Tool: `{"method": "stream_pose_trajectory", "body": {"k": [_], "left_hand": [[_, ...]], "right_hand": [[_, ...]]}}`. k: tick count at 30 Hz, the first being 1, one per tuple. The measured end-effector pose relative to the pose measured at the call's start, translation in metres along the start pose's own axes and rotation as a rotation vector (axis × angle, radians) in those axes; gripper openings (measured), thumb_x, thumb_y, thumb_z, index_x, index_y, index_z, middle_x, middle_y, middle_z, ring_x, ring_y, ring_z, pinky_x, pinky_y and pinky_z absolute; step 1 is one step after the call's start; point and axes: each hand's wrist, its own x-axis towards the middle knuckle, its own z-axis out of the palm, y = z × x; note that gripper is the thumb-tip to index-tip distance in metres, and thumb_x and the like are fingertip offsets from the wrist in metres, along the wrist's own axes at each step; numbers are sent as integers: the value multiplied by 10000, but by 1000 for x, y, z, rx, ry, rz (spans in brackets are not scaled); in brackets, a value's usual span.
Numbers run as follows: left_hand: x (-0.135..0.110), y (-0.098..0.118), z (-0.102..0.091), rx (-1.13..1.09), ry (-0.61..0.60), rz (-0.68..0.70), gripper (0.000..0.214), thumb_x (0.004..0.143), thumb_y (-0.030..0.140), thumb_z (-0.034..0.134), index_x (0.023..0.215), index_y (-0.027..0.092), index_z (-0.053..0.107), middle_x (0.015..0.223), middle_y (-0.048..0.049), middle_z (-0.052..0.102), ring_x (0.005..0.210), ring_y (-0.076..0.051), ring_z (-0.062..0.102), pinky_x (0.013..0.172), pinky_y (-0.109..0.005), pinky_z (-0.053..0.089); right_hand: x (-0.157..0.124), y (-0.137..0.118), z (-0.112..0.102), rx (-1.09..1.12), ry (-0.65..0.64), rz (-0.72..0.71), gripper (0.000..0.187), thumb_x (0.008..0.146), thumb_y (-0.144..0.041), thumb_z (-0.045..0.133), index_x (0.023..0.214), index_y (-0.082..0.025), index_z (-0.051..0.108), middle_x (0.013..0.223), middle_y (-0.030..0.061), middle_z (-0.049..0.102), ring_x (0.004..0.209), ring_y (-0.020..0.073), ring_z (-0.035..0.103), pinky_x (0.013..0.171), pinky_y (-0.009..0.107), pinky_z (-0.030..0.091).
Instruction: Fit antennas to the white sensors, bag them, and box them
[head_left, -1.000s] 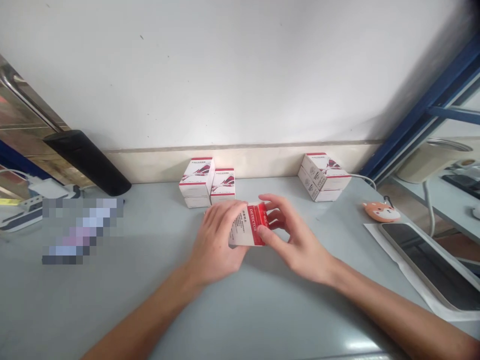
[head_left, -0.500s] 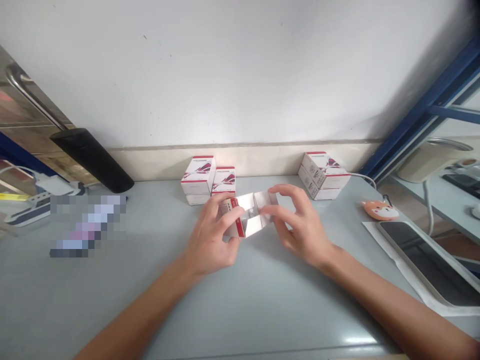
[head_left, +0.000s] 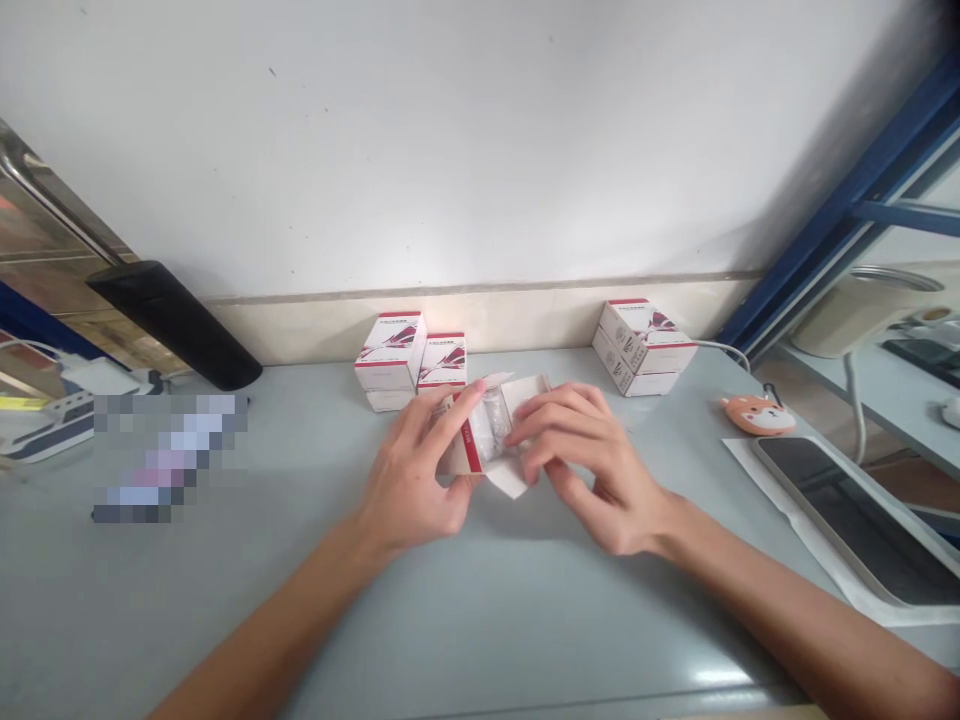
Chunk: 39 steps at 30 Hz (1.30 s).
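Our left hand point(head_left: 412, 470) holds an opened white-and-red carton point(head_left: 470, 447), its fingers point(head_left: 450, 415) closed on the near edge. Our right hand point(head_left: 592, 470) reaches a shiny packet point(head_left: 491, 425) inside; we cannot tell if it grips. The thin card looks light and flimsy, best held by its sides. 2 stacks of boxes point(head_left: 390, 360) stand just beyond our fingers on the worktop point(head_left: 525, 620).

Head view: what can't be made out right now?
- Box contents: the shiny wrapped item in the open white-and-red box is partly hidden by the right hand; its kind can't be told.
- Box's near side: hidden by the left hand.
- Red-stripe print: too small to read.
- Pixelated object on the table: blurred out.
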Motion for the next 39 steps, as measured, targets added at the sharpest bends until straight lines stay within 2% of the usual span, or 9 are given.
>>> {"method": "stream_pose_trajectory", "body": {"k": [5, 8, 12, 16, 21, 26, 31, 34, 39], "left_hand": [[-1, 2, 2, 108, 3, 91, 949, 778, 24, 643, 1632, 336, 371, 1313, -118, 619, 1196, -313, 656, 1015, -474, 554], [-3, 1, 4, 151, 17, 92, 832, 837, 106, 733, 1585, 327, 443, 1318, -126, 626, 1183, -317, 673, 994, -463, 562], [-3, 1, 5, 164, -23, 17, 689, 901, 272, 787, 1522, 333, 496, 1359, -119, 647, 1216, -315, 682, 1030, -464, 562], [0, -3, 7, 164, -68, -56, 586, 956, 335, 730, 1501, 312, 515, 1371, -100, 678, 1261, -299, 665, 1075, -464, 546], [-1, -9, 8, 151, -140, -116, 568, 991, 367, 677, 1529, 327, 500, 1435, -75, 670, 1302, -289, 647, 1091, -468, 533], [1, -8, 5, 84, -189, -117, 591, 1015, 369, 638, 1574, 332, 450, 1500, -71, 639, 1372, -280, 614, 1132, -459, 510], [2, -6, 2, 30, -204, -165, 569, 1010, 405, 629, 1555, 319, 488, 1507, -83, 635, 1362, -301, 618, 1112, -476, 525], [-2, -5, 4, 43, -226, -165, 544, 996, 408, 645, 1523, 337, 528, 1501, -71, 639, 1349, -309, 620, 1109, -488, 523], [-2, -8, 17, 86, -208, -185, 449, 1002, 395, 641, 1446, 338, 604, 1531, -82, 579, 1365, -307, 591, 1119, -491, 510]], "right_hand": [[0, 10, 5, -179, -35, 93, 184, 1032, -280, 620, 1201, -278, 695, 1125, 61, 708, 1012, 236, 637, 889, 406, 454], [-1, 21, 8, -384, -112, -14, 127, 1046, -252, 627, 1107, -264, 738, 1064, 54, 708, 934, 221, 613, 830, 376, 434], [1, 29, 10, -549, -79, -112, 170, 1044, -152, 592, 945, -219, 712, 921, 25, 709, 836, 199, 602, 755, 357, 396], [4, 39, 0, -594, -48, -42, 179, 1103, -216, 497, 1015, -204, 652, 961, 45, 711, 816, 198, 629, 755, 359, 411], [0, 55, -14, -271, -38, 268, 123, 1119, -268, 393, 1107, -244, 513, 1234, 103, 618, 880, 205, 657, 722, 350, 486], [-1, 54, -9, 42, 33, 284, 160, 1138, -357, 304, 1122, -263, 433, 1330, 144, 566, 1282, 269, 579, 951, 421, 528], [1, 52, -5, 155, 286, 453, 313, 1121, -538, 323, 1155, -263, 469, 1236, 117, 660, 981, 223, 638, 904, 420, 546], [0, 68, -9, 201, 489, 607, 412, 1060, -668, 391, 1076, -270, 494, 1106, 77, 686, 921, 218, 637, 873, 415, 564], [-1, 100, -18, 571, 636, 809, 425, 924, -678, 622, 974, -259, 578, 987, 43, 716, 903, 240, 679, 775, 424, 619]]}}
